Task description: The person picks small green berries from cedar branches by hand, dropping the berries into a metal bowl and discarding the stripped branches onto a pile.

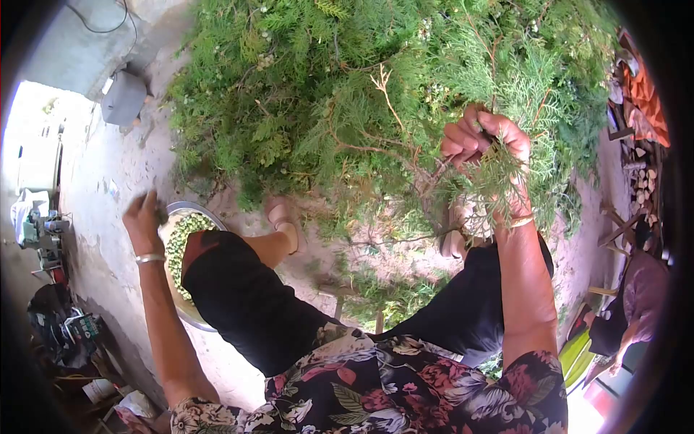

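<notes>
My right hand [486, 137] is raised at the near edge of a big heap of cut green conifer branches [347, 94]. Its fingers are closed round a leafy conifer sprig [499, 173] that hangs down over my wrist. Off to the left, my left hand [145, 223] is held by the rim of a wide metal basin [196, 317]. Those fingers are curled together, and what they hold, if anything, I cannot make out. Many small pale-green cones [178, 249] lie in the basin, which my knee partly covers.
Bare twigs and loose sprigs [394, 289] litter the floor between my feet. A grey container [124, 98] stands by the left wall, with machinery [54, 231] below it. Another person [636, 296] sits at the right, near stacked firewood [643, 184] and an orange cloth [645, 101].
</notes>
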The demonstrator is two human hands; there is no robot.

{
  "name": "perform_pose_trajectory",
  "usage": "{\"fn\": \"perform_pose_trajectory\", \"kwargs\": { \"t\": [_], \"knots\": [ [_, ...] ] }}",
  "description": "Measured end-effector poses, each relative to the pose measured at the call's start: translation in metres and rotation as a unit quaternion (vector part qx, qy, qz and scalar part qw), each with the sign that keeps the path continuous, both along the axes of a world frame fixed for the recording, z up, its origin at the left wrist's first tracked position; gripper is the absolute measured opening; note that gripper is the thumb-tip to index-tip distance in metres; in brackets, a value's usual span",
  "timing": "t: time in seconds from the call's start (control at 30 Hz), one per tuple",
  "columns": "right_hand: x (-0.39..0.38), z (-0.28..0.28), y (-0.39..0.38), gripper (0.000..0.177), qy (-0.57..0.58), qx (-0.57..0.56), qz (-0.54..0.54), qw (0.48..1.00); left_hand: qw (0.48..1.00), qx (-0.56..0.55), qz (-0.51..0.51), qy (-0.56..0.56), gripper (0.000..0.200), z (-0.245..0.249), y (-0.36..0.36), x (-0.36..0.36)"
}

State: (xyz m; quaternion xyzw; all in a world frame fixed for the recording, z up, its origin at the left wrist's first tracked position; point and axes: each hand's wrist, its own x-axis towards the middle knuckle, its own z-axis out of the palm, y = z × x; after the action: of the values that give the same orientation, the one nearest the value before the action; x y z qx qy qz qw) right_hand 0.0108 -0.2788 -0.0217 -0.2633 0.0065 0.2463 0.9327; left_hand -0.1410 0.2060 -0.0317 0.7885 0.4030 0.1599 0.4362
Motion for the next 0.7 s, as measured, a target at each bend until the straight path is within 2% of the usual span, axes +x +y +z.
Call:
{"fn": "perform_pose_trajectory", "kwargs": {
  "t": [0.03,0.07,0.1,0.13,0.2,0.23,0.3,0.33,0.37,0.43,0.47,0.5,0.57,0.63,0.7],
  "knots": [
    [0.001,-0.002,-0.002,0.021,-0.011,0.016,0.007,1.000,0.992,0.086,-0.007,0.094,0.032,-0.022,0.038,-0.026],
    [0.001,-0.004,-0.004,0.021,-0.021,0.032,0.015,0.999,0.964,0.228,-0.034,0.132,0.034,-0.045,0.063,-0.052],
    [0.001,-0.005,-0.005,0.021,-0.019,0.033,0.014,0.999,0.915,0.364,-0.061,0.165,0.037,-0.062,0.081,-0.075],
    [0.001,-0.005,-0.006,0.021,-0.035,0.039,0.021,0.998,0.914,0.364,-0.063,0.167,0.037,-0.074,0.094,-0.099],
    [0.002,-0.004,-0.008,0.023,-0.059,0.040,0.046,0.996,0.859,0.458,-0.061,0.220,0.040,-0.086,0.109,-0.132],
    [0.002,-0.003,-0.008,0.023,-0.058,0.040,0.046,0.996,0.859,0.458,-0.061,0.221,0.040,-0.074,0.094,-0.128],
    [0.000,-0.002,-0.008,0.025,-0.053,0.049,0.048,0.996,0.908,0.351,0.017,0.229,0.045,-0.047,0.065,-0.118],
    [-0.001,-0.002,-0.008,0.025,-0.052,0.049,0.050,0.996,0.960,0.250,0.045,0.113,0.042,-0.045,0.062,-0.110],
    [-0.001,-0.003,-0.009,0.025,-0.080,0.044,0.063,0.994,0.991,0.066,0.104,-0.053,0.038,-0.025,0.023,-0.091],
    [-0.002,-0.004,-0.009,0.025,-0.110,0.040,0.079,0.990,0.983,-0.094,0.027,-0.154,0.031,0.020,-0.050,-0.060],
    [-0.003,-0.003,-0.009,0.026,-0.114,0.036,0.087,0.989,0.968,-0.162,-0.052,-0.182,0.028,0.039,-0.092,-0.048],
    [-0.005,0.000,-0.009,0.027,-0.120,0.034,0.093,0.988,0.920,-0.284,-0.169,-0.211,0.028,0.047,-0.125,-0.040],
    [-0.008,0.004,-0.010,0.028,-0.123,0.026,0.096,0.988,0.865,-0.363,-0.303,-0.168,0.033,0.046,-0.181,-0.028],
    [-0.007,0.002,-0.012,0.029,-0.149,0.016,0.114,0.982,0.819,-0.449,-0.339,-0.114,0.040,0.031,-0.232,-0.016],
    [-0.015,0.005,-0.013,0.028,-0.149,0.017,0.102,0.983,0.747,-0.606,-0.251,-0.111,0.043,-0.001,-0.268,-0.007]
  ]
}}
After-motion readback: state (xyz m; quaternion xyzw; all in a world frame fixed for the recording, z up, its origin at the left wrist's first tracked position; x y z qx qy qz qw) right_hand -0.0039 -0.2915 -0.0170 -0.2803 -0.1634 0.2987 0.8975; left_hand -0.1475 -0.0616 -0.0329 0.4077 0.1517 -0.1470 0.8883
